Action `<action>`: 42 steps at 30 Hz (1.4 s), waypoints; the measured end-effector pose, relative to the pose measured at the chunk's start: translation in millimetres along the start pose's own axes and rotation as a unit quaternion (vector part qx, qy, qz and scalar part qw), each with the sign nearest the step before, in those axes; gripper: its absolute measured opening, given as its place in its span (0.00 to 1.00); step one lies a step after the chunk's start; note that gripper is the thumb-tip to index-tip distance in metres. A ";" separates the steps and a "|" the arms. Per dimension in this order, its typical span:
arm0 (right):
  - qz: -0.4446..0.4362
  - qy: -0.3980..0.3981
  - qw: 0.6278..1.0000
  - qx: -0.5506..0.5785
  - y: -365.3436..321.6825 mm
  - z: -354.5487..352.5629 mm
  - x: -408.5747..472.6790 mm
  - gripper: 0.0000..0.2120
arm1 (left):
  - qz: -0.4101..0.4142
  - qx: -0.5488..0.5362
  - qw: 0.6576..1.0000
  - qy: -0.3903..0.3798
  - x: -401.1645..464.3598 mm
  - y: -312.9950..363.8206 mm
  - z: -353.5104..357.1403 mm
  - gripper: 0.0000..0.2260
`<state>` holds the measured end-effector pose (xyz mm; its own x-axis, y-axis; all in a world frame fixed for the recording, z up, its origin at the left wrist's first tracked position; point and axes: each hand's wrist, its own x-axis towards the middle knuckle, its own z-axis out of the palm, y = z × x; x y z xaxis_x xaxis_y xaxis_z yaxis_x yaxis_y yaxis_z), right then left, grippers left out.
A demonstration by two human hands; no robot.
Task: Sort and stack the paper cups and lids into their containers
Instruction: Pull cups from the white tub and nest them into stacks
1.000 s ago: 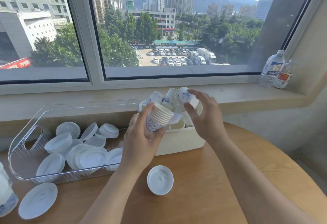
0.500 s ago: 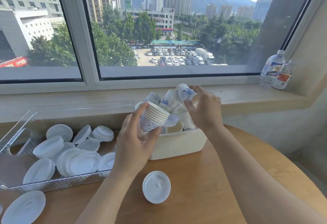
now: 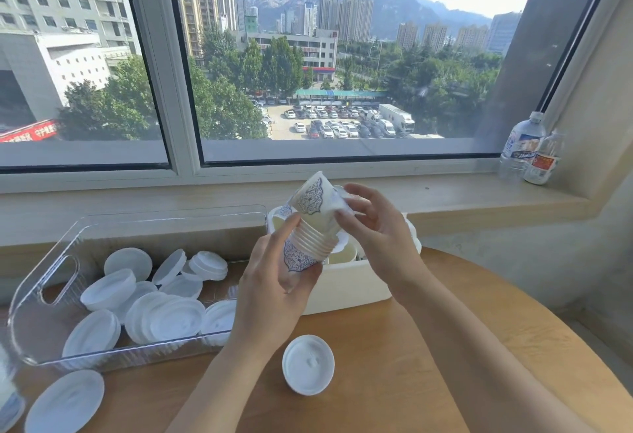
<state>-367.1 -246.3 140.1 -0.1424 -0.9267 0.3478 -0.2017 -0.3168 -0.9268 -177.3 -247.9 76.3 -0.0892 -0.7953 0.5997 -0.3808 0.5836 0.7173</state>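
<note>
Gripping the nested stack of cups point(image 3: 310, 244) around its patterned base, the left hand point(image 3: 270, 292) held it tilted above the white bin point(image 3: 346, 287). The right hand point(image 3: 380, 237) pinched a single cup point(image 3: 313, 198) by its rim, bottom pointing up and left, mouth touching the top of the stack. More cups sat in the bin behind. White lids point(image 3: 164, 316) lay heaped in the clear tray point(image 3: 51, 275) to the left; one loose lid point(image 3: 308, 364) rested on the wooden table point(image 3: 428, 347) near the wrists, and another lid point(image 3: 65, 402) lay in front of the tray.
</note>
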 end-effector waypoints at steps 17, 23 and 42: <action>-0.074 0.015 0.989 -0.130 5.3 19.8 -17.4 0.18 | -0.008 -0.001 1.000 0.000 -9.0 -8.3 -9.2 0.35; -0.124 0.046 0.974 -0.185 12.4 18.8 -29.6 0.10 | -0.011 -0.001 1.000 0.014 -7.1 -7.5 -10.1 0.33; -0.089 -0.016 0.967 -0.238 31.8 -15.4 -52.8 0.16 | 0.019 0.034 0.999 -0.022 -20.4 5.0 -0.8 0.33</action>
<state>-380.9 -204.3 94.4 -0.0361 -0.8744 0.4839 -0.6440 -0.3499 -0.6803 -176.6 -228.7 68.0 -0.1449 -0.7807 0.6079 -0.4373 0.6017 0.6684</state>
